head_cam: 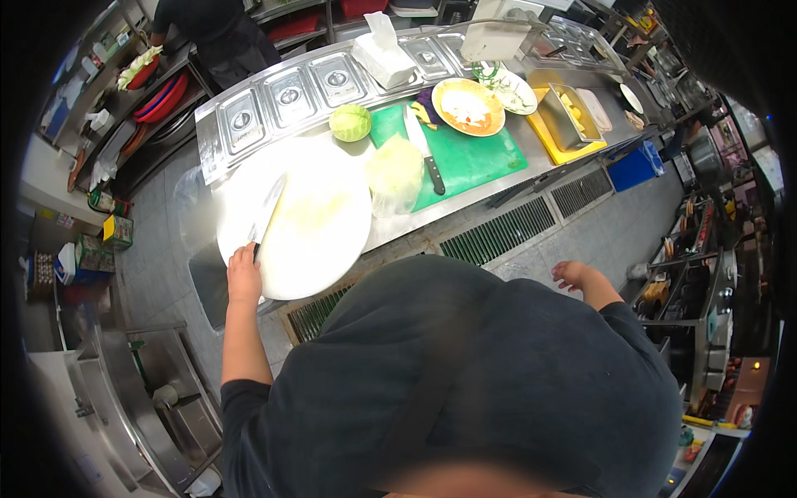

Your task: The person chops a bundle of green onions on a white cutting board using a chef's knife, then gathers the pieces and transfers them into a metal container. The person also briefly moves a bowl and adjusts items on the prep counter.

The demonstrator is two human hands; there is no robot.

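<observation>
My left hand (244, 274) is at the edge of a round white cutting board (336, 249), its fingers around the black handle of a kitchen knife (269, 208). The blade lies over the board and points away from me. Part of the handle is hidden by the fingers. My right hand (574, 276) hangs at my side above the floor, empty, its fingers loosely bent and apart. To the right of the board are a green cabbage (350, 122) and a pale cabbage in a clear plastic bag (395, 171). A second knife (423, 146) with a black riveted handle lies on a green cutting board (482, 159).
Lidded steel pans (289, 96) line the counter's back, beside a tissue box (383, 59). An orange-rimmed plate (468, 107) of cut food stands near a steel container (570, 118) on a yellow board (554, 146). Another person (215, 37) stands beyond the counter. Floor grates (498, 233) run below.
</observation>
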